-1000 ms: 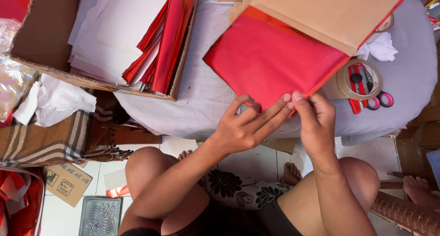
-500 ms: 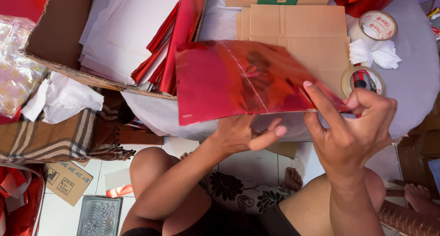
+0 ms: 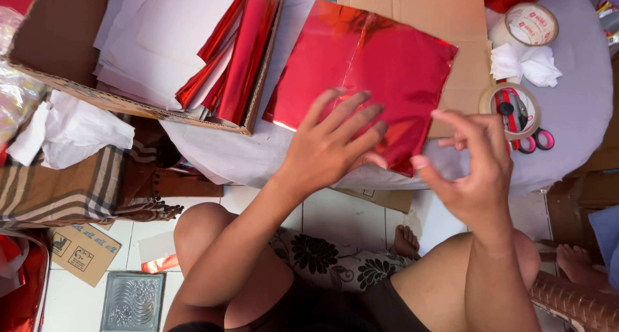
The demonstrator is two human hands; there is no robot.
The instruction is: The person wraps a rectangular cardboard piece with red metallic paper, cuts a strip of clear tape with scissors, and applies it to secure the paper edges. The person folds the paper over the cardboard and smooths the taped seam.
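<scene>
A shiny red foil sheet (image 3: 371, 74) lies flat at upper centre of the frame, over brown cardboard (image 3: 451, 42) on the grey-covered counter (image 3: 574, 113). The left hand (image 3: 332, 145) presses its spread fingers on the sheet's lower edge. The right hand (image 3: 474, 167) hovers just right of that corner, fingers loosely curled, gripping nothing. Red-handled scissors (image 3: 522, 122) (inside a tape ring) sit further right.
</scene>
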